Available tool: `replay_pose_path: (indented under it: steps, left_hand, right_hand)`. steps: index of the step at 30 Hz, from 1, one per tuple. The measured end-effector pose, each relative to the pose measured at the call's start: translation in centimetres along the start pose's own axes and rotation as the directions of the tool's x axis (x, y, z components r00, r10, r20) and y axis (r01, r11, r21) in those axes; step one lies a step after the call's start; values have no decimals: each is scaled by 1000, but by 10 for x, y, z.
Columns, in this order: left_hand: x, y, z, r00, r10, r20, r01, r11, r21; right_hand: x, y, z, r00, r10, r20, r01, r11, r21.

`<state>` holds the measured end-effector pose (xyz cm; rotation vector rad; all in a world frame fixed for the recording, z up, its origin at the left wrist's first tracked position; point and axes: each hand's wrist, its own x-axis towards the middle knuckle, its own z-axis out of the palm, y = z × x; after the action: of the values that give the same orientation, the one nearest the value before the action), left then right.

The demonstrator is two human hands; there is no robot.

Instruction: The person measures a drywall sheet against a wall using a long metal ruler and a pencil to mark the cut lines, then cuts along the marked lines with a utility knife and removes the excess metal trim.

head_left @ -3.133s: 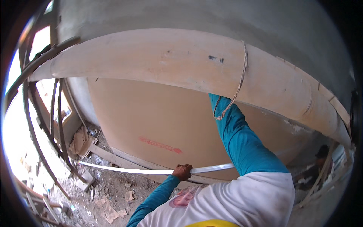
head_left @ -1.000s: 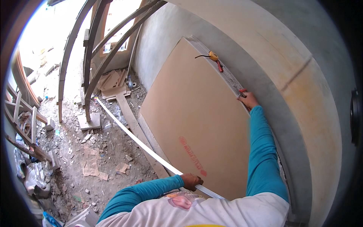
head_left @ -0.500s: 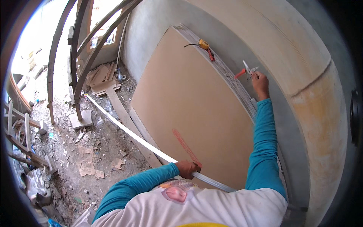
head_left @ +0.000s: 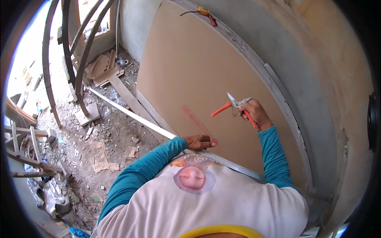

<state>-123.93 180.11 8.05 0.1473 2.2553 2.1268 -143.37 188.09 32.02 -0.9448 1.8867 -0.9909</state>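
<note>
Location: building site, interior of an unfinished room. Evidence: bare grey wall (head_left: 133, 29); large tan boards (head_left: 198, 59) stacked against it; rubble-strewn floor (head_left: 79, 162); rough timber poles (head_left: 46, 71) standing at left; building tools present, namely yellow tape measure (head_left: 203, 11), red-handled snips (head_left: 221, 109).

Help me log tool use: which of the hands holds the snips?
The right hand, gripping the open, red-handled snips; the left hand is at the white strip instead.

Red-handled snips (head_left: 237, 104) gape open, apart from the long, slanting whitish strip (head_left: 147, 121).
</note>
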Motion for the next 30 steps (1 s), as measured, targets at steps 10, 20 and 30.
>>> replay_pose_path:
  steps: [10, 20, 30]
  left_hand:
    - [12, -27, 17, 965, 15, -260, 51, 968, 244]
    - [28, -53, 28, 975, -39, -217, 12, 992, -123]
    - [41, -63, 23, 979, 52, -197, -60, 998, -34]
  right_hand:
    - [-20, 72, 33, 980, 181, 89, -156, 959, -236]
    - [14, 147, 75, 953, -223, -205, 98, 868, -487]
    - [13, 128, 110, 931, 337, -143, -320, 939, 127]
